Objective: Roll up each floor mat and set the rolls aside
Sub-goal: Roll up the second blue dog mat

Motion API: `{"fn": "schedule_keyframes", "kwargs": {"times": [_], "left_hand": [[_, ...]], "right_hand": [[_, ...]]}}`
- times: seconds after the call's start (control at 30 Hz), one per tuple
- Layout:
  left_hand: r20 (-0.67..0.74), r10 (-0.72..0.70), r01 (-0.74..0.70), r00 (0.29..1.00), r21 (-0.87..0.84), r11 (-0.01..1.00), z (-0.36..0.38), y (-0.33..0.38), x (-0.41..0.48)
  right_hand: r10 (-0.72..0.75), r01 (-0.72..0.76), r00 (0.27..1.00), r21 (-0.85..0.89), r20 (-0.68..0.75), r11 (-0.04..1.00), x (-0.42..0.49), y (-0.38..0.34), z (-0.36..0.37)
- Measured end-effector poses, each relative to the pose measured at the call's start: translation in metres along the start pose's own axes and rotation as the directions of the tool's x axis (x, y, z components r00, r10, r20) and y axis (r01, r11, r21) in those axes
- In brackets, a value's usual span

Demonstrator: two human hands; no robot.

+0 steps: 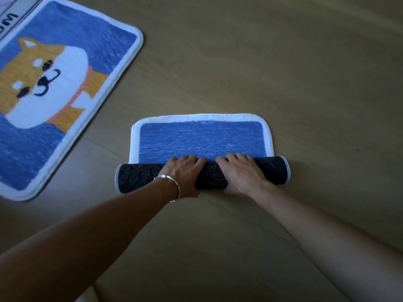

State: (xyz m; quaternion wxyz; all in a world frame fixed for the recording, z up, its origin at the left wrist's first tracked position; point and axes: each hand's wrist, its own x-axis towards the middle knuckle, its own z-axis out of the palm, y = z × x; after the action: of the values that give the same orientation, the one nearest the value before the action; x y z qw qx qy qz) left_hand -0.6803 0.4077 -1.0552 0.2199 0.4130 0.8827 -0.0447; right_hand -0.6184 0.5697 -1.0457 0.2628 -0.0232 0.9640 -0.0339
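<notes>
The thumbs of both hands are hidden on the near side of the roll [135, 177], and the fingertips dip out of sight over its far side. To the left of the left hand [185, 173], a dog mat [65, 83] is cut off by the frame edge. Beyond it, only a corner of a third mat [13, 16] with some letters shows.

The blue mat [200, 138] lies on the wooden floor [283, 62], partly rolled. Its flat part, blue with a white border, stretches away past the fingers. The roll shows a dark underside with pale dots.

The left hand, with a bracelet [172, 182] at the wrist, and the right hand [242, 174] sit side by side, each curled over the roll's middle.
</notes>
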Motion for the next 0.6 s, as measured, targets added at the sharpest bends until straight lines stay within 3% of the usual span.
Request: {"fn": "schedule_keyframes", "kwargs": {"times": [0.07,0.2,0.27,0.4,0.5,0.6], "left_hand": [[-0.081,-0.004,0.011,0.997,0.091,0.996,0.004,0.005,-0.006],[-0.075,-0.07,0.077,0.995,0.096,0.992,0.008,0.013,-0.008],[-0.041,-0.068,0.07,0.997,0.06,0.996,0.005,0.011,-0.004],[0.102,-0.048,0.056,0.994,-0.076,0.996,-0.009,0.001,0.01],[0.21,-0.029,0.06,0.977,-0.141,0.988,-0.013,-0.001,0.012],[0.109,-0.025,0.035,0.994,-0.092,0.995,-0.006,0.004,0.002]], "right_hand": [[-0.018,0.007,0.99,0.076,0.136,0.997,0.01,0.004,-0.012],[-0.077,0.02,0.951,0.189,0.299,0.982,0.014,0.009,-0.021],[-0.081,0.037,0.966,0.179,0.244,0.983,0.011,0.01,-0.018],[-0.084,0.086,0.996,0.075,-0.04,0.993,-0.007,0.008,-0.004],[-0.051,0.046,0.992,-0.051,-0.117,0.998,-0.02,0.0,0.008],[-0.004,-0.006,0.992,-0.076,-0.125,0.997,-0.018,-0.007,0.011]]}}
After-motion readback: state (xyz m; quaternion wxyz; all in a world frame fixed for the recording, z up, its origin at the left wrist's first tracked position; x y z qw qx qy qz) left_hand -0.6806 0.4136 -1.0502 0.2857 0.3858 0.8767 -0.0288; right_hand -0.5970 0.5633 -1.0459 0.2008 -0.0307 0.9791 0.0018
